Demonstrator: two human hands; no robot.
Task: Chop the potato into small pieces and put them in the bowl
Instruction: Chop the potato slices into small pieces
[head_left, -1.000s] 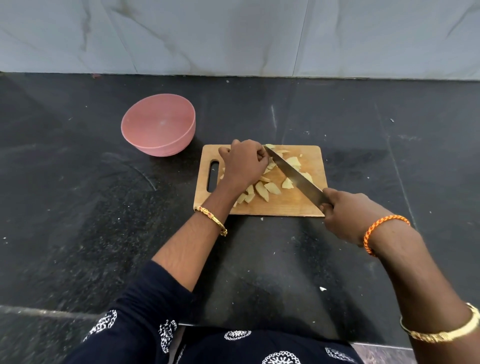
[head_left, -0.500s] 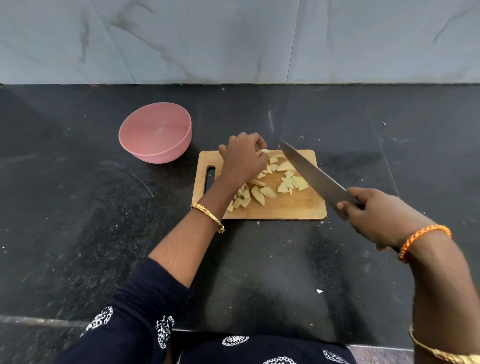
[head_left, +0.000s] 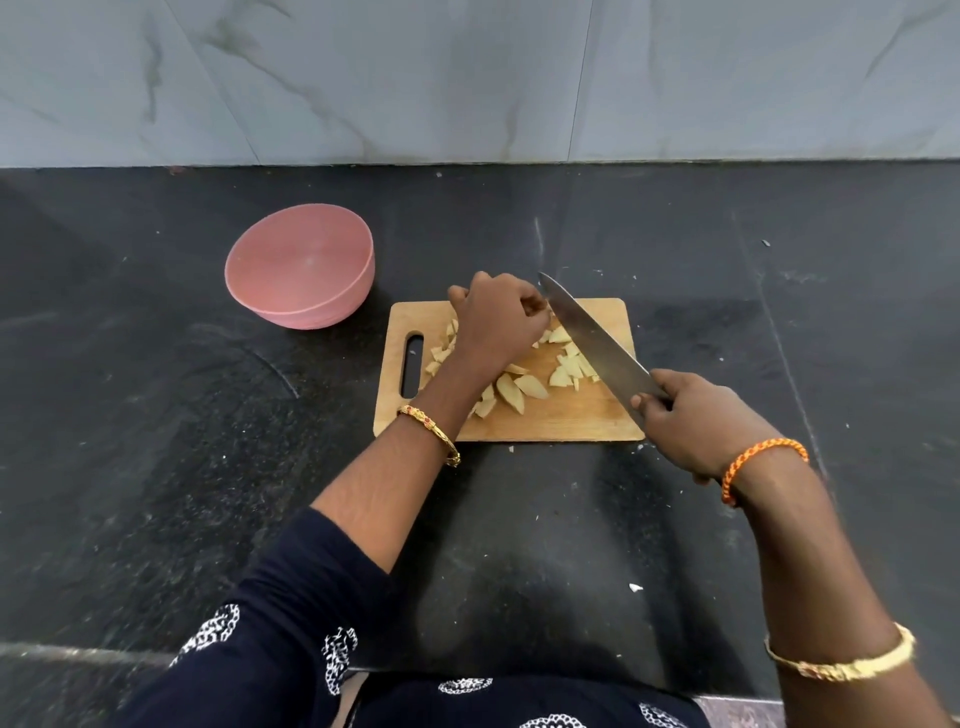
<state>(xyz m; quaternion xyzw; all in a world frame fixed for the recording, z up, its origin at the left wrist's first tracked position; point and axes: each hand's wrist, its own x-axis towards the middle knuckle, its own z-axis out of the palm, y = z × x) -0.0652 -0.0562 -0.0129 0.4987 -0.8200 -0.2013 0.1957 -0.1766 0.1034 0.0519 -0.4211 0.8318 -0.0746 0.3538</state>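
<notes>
Pink bowl (head_left: 300, 266) on black table (head_left: 156, 415), left of board (head_left: 545, 421). Left hand (head_left: 498, 322) curled over pale potato pieces (head_left: 519, 387) mid-board; whether gripping any, cannot tell. Right hand (head_left: 696, 421) clamped on knife (head_left: 592, 338), blade slanting above pieces.

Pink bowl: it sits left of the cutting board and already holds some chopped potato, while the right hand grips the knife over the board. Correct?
Not quite. The head view shows the pink bowl left of the cutting board with nothing inside; the potato pieces all lie on the board. The right hand does grip the knife over the board.
</notes>
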